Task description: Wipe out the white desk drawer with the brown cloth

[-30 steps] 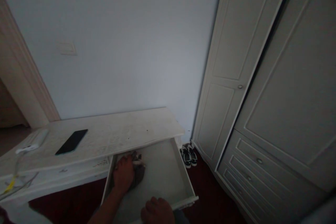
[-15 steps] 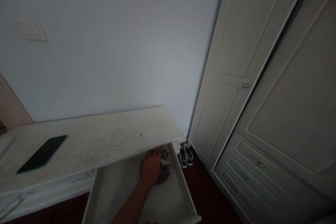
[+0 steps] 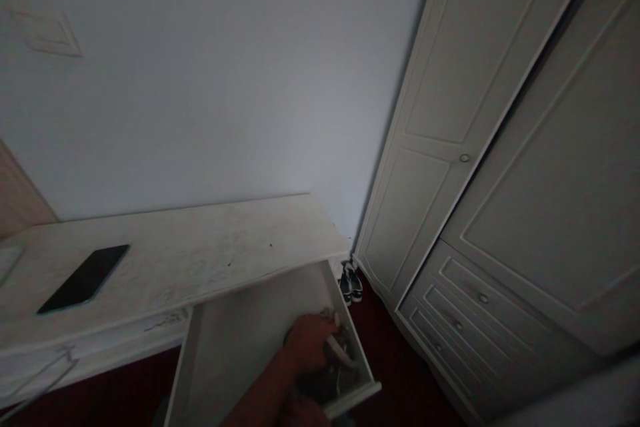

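One hand, my left (image 3: 310, 341), presses a crumpled cloth (image 3: 336, 353) flat-palmed into the open drawer's (image 3: 235, 340) front right corner for wiping; my right (image 3: 300, 411) mostly unseen, grip indeterminable.

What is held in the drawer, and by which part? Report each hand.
The left hand presses a crumpled cloth into the drawer, bunched under its fingers. The right hand barely shows; its hold cannot be told.
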Demonstrator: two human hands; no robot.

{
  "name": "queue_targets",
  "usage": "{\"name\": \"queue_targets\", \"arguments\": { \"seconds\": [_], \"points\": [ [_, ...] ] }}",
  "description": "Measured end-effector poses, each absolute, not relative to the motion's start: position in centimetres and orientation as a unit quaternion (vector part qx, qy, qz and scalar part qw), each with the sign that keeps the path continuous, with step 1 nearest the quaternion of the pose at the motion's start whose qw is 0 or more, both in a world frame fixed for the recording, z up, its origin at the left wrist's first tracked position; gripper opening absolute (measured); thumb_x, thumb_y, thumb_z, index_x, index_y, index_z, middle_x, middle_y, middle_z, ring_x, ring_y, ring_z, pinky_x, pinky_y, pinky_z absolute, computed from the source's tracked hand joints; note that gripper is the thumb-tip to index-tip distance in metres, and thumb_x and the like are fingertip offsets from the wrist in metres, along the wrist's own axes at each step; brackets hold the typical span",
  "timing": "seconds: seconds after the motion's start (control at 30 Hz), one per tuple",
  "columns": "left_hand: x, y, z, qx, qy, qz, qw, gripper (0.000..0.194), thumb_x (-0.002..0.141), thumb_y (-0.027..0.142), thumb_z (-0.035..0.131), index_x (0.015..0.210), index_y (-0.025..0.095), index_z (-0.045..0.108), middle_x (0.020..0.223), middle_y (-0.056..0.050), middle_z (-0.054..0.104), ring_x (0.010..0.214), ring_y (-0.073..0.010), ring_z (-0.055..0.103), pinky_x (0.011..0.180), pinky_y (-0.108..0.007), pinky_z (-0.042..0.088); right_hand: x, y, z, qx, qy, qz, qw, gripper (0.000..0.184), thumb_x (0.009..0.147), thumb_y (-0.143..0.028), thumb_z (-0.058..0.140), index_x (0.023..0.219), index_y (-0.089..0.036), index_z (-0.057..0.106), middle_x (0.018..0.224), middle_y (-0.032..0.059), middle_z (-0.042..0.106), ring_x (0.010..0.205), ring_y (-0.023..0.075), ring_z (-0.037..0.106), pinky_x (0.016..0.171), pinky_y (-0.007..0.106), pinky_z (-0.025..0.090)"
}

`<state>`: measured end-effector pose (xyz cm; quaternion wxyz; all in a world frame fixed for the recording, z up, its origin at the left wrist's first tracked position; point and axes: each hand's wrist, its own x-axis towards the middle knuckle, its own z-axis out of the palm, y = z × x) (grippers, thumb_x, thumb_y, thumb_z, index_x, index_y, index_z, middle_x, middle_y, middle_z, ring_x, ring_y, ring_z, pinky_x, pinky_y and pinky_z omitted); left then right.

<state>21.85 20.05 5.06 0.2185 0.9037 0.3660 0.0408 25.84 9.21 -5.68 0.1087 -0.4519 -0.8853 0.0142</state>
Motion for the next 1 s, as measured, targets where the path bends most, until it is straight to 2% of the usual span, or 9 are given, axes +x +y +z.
{"name": "queue_targets", "arguments": {
  "seconds": [0.2,0.4,0.47,0.53,0.63,0.7,0.77,0.87,1.0],
  "points": [
    [21.7,18.3,4.7,0.884,0.388,0.019,0.261,0.037,0.078,0.054,0.076,0.109,0.035,0.081,0.111,-0.004,0.084,0.111,-0.0345,0.077,0.100,-0.044,0.056,25.1,9.2,-6.8,-0.448,-0.879,-0.015,0.163,0.019,0.087,-0.038,0.076,0.076,-0.024,0.068,0.072,0.0047,0.075,0.060,0.0230,0.068,0.052,0.030,0.046],
    [16.3,17.7,5.9,0.846,0.399,0.045,0.352,0.082,0.078,0.050,0.079,0.155,0.028,0.057,0.155,-0.007,0.066,0.137,-0.0300,0.064,0.119,-0.041,0.049,26.5,8.8,-2.6,-0.411,-0.893,0.019,0.182,0.030,0.093,-0.049,0.073,0.078,-0.024,0.069,0.074,0.0024,0.073,0.072,0.0230,0.069,0.066,0.029,0.053],
    [13.1,17.1,7.0,0.827,0.407,0.061,0.383,0.084,0.089,0.049,0.070,0.165,0.022,0.045,0.171,-0.010,0.049,0.153,-0.0296,0.049,0.129,-0.044,0.038,27.3,8.9,-0.2,-0.409,-0.876,0.086,0.242,0.029,0.095,-0.053,0.074,0.089,-0.025,0.073,0.092,0.0037,0.077,0.091,0.0245,0.072,0.084,0.032,0.056],
    [9.8,16.0,8.1,0.831,0.431,0.074,0.344,0.074,0.096,0.043,0.061,0.167,0.028,0.042,0.175,-0.005,0.041,0.158,-0.0267,0.043,0.132,-0.044,0.032,28.0,9.2,2.1,-0.465,-0.825,0.143,0.286,0.031,0.093,-0.053,0.078,0.109,-0.027,0.074,0.119,0.0078,0.075,0.115,0.0301,0.068,0.102,0.043,0.053],
    [5.3,13.5,8.4,0.805,0.561,0.043,0.188,0.063,0.091,0.024,0.064,0.153,0.039,0.060,0.167,0.002,0.054,0.155,-0.0261,0.048,0.133,-0.045,0.030,27.8,10.3,4.0,-0.558,-0.775,0.197,0.222,0.075,0.075,-0.058,0.092,0.140,-0.030,0.065,0.150,0.0173,0.059,0.140,0.0460,0.054,0.114,0.065,0.043],
    [3.0,11.7,7.3,0.770,0.633,0.059,0.065,0.056,0.096,0.022,0.057,0.148,0.040,0.064,0.171,0.004,0.048,0.160,-0.0269,0.039,0.136,-0.051,0.020,26.5,11.2,3.9,-0.566,-0.780,0.220,0.152,0.108,0.063,-0.061,0.097,0.157,-0.031,0.052,0.164,0.0238,0.044,0.150,0.0555,0.041,0.114,0.075,0.037],
    [1.4,10.3,5.6,0.714,0.692,0.101,-0.024,0.059,0.100,0.024,0.049,0.158,0.034,0.054,0.177,-0.002,0.037,0.165,-0.0290,0.030,0.136,-0.055,0.019,24.6,12.3,3.1,-0.546,-0.800,0.225,0.103,0.125,0.060,-0.061,0.099,0.165,-0.028,0.041,0.171,0.0289,0.031,0.155,0.0605,0.031,0.114,0.079,0.035],
    [0.4,9.0,3.5,0.643,0.749,0.156,-0.035,0.069,0.101,0.023,0.039,0.169,0.018,0.031,0.178,-0.016,0.031,0.163,-0.0329,0.034,0.131,-0.054,0.033,22.3,14.3,2.0,-0.501,-0.843,0.184,0.074,0.130,0.058,-0.053,0.101,0.167,-0.024,0.038,0.173,0.0318,0.026,0.156,0.0631,0.025,0.114,0.082,0.033],
    [0.5,8.7,3.2,0.639,0.743,0.184,0.073,0.089,0.095,0.015,0.041,0.174,0.018,0.001,0.170,-0.016,0.047,0.154,-0.0268,0.050,0.124,-0.041,0.043,23.1,17.8,2.7,-0.394,-0.906,0.131,0.087,0.107,0.063,-0.045,0.099,0.159,-0.036,0.051,0.175,0.0179,0.032,0.158,0.0534,0.028,0.120,0.076,0.031]
  ]
}}
